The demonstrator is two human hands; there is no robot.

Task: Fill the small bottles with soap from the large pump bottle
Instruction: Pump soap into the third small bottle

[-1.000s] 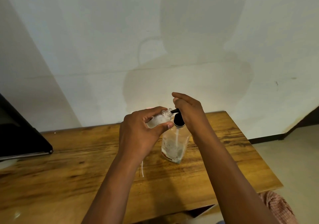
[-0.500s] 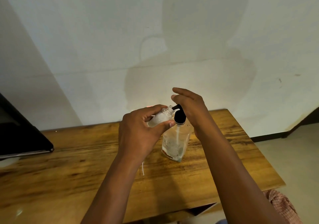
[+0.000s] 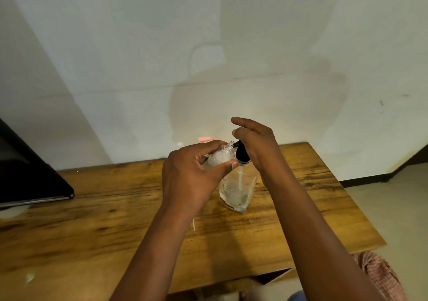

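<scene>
Both hands busy: L (image 3: 190, 175) grips small bottle (image 3: 221, 155); R (image 3: 257, 143) presses pump (image 3: 242, 153).

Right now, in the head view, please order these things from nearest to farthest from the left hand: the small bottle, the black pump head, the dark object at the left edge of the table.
1. The small bottle: held in the left hand's fingers.
2. The black pump head: just right of the bottle mouth, under the right hand.
3. The dark object: far left on the table.
</scene>
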